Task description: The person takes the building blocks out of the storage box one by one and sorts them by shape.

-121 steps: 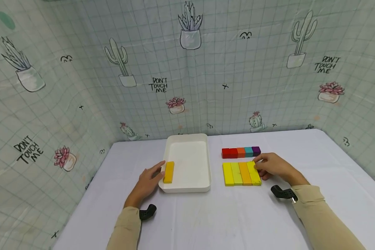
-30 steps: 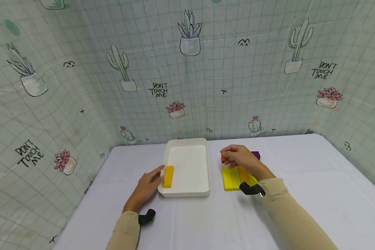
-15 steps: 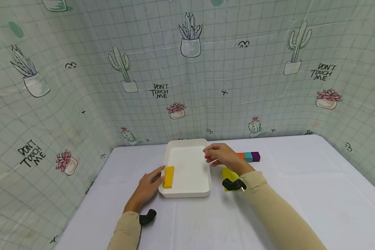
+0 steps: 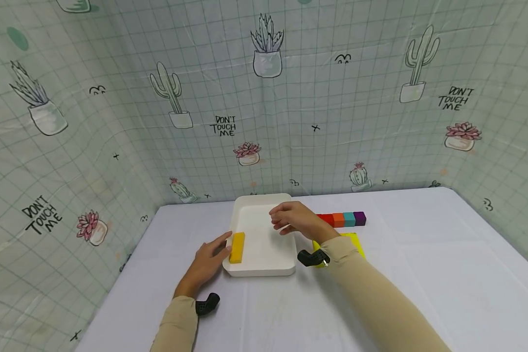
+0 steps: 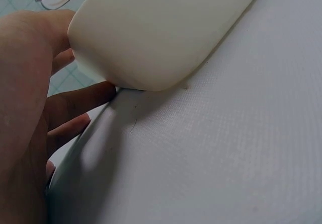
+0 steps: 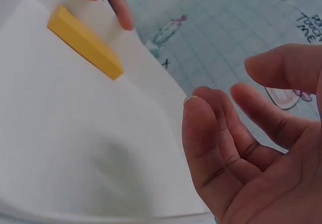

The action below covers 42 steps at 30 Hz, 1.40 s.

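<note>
My left hand (image 4: 204,266) holds the left rim of a white rectangular tray (image 4: 264,266). In the left wrist view its fingers touch the outer side and underside of the tray wall (image 5: 146,43). A yellow block (image 4: 236,248) lies inside the tray along the left wall, beside my fingertips. Over the tray's right side hovers my right hand (image 4: 300,218), its fingers loosely bent and the thumb apart. Nothing shows between its fingers in the right wrist view, where the yellow block (image 6: 85,43) lies beyond the hand.
Right of the tray stands a row of small blocks: red (image 4: 326,219), orange (image 4: 338,220), teal (image 4: 349,219) and purple (image 4: 359,218). In front of them lie yellow blocks (image 4: 355,239), partly hidden by my right forearm. A patterned cloth (image 4: 281,107) hangs behind the table.
From the yellow blocks my right hand has moved left, past the row of small blocks, to over the tray. The left hand, tray and yellow block inside it stay in place.
</note>
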Each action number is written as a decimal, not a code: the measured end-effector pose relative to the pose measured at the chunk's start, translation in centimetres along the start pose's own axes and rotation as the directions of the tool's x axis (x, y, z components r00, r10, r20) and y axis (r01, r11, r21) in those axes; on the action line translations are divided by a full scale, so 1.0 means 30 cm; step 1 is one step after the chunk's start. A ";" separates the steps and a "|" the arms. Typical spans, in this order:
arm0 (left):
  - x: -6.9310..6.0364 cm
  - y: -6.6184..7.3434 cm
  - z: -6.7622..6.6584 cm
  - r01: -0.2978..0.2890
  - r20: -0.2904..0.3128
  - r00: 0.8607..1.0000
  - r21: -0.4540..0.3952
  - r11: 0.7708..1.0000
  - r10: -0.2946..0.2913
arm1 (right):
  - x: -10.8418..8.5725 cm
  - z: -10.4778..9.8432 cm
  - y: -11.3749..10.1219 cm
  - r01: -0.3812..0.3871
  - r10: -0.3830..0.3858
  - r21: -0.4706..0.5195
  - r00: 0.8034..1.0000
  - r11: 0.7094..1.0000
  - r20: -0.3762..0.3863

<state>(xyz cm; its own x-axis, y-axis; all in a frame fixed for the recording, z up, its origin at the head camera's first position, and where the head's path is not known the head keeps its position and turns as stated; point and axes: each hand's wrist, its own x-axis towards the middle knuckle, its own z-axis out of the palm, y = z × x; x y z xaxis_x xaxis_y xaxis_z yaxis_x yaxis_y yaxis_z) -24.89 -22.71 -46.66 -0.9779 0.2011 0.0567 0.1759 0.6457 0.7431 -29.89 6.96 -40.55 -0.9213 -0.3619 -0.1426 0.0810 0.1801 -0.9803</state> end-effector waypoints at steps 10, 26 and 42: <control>0.006 -0.009 0.004 0.013 -0.006 1.000 0.007 1.000 -0.013 | 0.040 0.082 -0.007 -0.058 0.062 -0.059 0.996 0.997 0.069; 0.011 -0.009 0.000 0.015 0.004 1.000 0.021 1.000 -0.015 | 0.114 0.167 0.017 -0.034 0.092 -0.270 0.975 0.962 0.204; 0.007 -0.009 -0.001 0.010 0.002 1.000 0.029 1.000 -0.010 | 0.142 0.221 0.020 0.028 0.064 -0.429 0.978 0.903 0.199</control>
<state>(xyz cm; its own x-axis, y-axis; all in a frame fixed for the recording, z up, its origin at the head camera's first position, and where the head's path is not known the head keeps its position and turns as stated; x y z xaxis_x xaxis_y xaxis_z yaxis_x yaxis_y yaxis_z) -25.16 -22.88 -46.83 -0.9794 0.1959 0.0484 0.1696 0.6689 0.7237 -31.25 -0.54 -42.64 -0.8200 -0.5245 -0.2291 -0.1162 0.5445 -0.8307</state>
